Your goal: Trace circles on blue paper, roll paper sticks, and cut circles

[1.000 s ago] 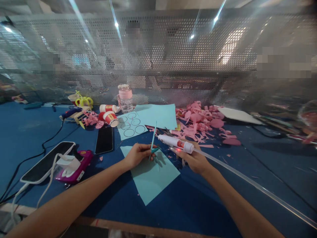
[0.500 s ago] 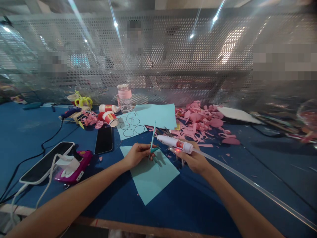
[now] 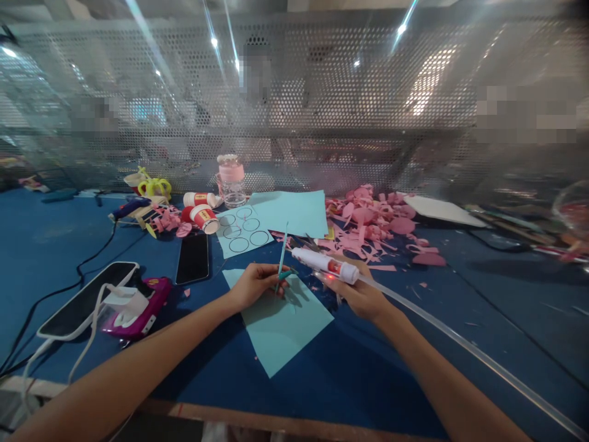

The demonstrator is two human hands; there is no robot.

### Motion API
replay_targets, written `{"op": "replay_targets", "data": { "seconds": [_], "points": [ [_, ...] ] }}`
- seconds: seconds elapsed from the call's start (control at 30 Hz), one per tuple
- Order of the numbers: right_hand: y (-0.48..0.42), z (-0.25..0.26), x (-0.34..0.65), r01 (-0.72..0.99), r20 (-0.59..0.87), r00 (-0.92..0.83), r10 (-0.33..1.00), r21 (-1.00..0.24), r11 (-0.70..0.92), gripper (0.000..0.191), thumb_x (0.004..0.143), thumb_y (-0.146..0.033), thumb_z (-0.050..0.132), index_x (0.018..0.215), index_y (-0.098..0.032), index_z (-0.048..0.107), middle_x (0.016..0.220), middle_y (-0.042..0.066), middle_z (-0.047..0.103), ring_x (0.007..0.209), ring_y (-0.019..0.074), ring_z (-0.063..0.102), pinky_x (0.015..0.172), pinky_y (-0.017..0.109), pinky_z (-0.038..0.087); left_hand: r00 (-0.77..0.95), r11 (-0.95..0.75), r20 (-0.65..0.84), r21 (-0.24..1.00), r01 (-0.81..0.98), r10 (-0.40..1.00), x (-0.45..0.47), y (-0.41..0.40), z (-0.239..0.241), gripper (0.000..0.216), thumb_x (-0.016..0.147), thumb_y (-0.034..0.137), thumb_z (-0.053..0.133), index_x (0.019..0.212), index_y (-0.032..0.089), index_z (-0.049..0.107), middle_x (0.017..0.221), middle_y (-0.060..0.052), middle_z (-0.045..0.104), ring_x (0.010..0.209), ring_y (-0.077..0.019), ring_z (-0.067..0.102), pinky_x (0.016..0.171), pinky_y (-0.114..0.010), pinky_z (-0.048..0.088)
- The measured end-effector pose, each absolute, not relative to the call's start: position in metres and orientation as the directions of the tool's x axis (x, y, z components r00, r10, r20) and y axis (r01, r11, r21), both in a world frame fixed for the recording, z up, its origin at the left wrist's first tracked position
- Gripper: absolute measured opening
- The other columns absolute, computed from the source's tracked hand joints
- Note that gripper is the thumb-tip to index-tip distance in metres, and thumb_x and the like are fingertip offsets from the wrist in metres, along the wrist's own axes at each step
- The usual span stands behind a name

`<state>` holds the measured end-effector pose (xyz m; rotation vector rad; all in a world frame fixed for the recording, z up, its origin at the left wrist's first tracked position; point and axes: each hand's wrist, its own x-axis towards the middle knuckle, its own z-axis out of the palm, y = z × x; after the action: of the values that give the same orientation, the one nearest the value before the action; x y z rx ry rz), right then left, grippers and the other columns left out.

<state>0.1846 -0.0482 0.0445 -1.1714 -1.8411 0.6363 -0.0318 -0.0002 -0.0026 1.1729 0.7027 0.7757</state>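
Note:
My left hand (image 3: 254, 285) pinches a thin teal strip (image 3: 281, 255) that stands upright over a light blue paper sheet (image 3: 280, 322) on the blue table. My right hand (image 3: 363, 296) grips a white glue gun (image 3: 326, 264) with a red band, its nozzle pointing left toward the strip's lower end. A clear glue stick (image 3: 460, 350) trails from the gun toward the lower right. Both hands hover just above the near sheet.
A blue sheet with drawn circles (image 3: 242, 229) and a plain one (image 3: 292, 212) lie behind. Pink paper scraps (image 3: 377, 224) pile at the right. A black phone (image 3: 194, 258), a second phone (image 3: 87, 300), a magenta device (image 3: 138, 307), glue tubes (image 3: 202, 218) and a jar (image 3: 231, 182) sit left.
The view has shifted slightly. Both hands stay almost in place, with the strip and the glue gun held as before.

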Motion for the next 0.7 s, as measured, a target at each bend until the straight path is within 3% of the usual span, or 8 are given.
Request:
{"op": "replay_targets", "data": {
  "seconds": [0.37, 0.57, 0.7],
  "points": [
    [-0.049, 0.047, 0.183, 0.537, 0.399, -0.261, 0.879, -0.697, 0.475, 0.016, 0.076, -0.033, 0.052, 0.073, -0.017, 0.056, 0.062, 0.002, 0.054, 0.055, 0.0132, 0.049, 0.049, 0.025, 0.039, 0.569, 0.184, -0.05, 0.966, -0.181, 0.821, -0.03, 0.002, -0.004, 0.049, 0.064, 0.043, 0.071, 0.099, 0.011, 0.061, 0.073, -0.001, 0.062, 0.06, -0.0095, 0.058, 0.065, -0.027, 0.049],
    [-0.04, 0.053, 0.196, 0.738, 0.546, -0.268, 0.794, -0.414, 0.534, 0.018, 0.081, -0.034, 0.045, 0.079, -0.018, 0.052, 0.073, 0.004, 0.056, 0.065, 0.0162, 0.053, 0.057, 0.027, 0.04, 0.574, 0.105, -0.006, 0.985, -0.139, 0.819, -0.034, 0.008, -0.007, 0.048, 0.07, 0.04, 0.066, 0.109, 0.012, 0.058, 0.08, -0.004, 0.062, 0.064, -0.01, 0.058, 0.068, -0.028, 0.049],
    [-0.043, 0.061, 0.214, 0.936, 0.475, -0.176, 0.862, -0.19, 0.295, 0.016, 0.081, -0.033, 0.041, 0.085, -0.018, 0.047, 0.086, 0.007, 0.057, 0.075, 0.0205, 0.056, 0.059, 0.029, 0.04, 0.565, -0.143, 0.069, 0.986, 0.088, 0.822, -0.05, 0.016, 0.004, 0.033, 0.078, 0.029, 0.056, 0.107, 0.013, 0.06, 0.078, -0.003, 0.062, 0.064, -0.0114, 0.059, 0.068, -0.028, 0.049]
  ]
}}
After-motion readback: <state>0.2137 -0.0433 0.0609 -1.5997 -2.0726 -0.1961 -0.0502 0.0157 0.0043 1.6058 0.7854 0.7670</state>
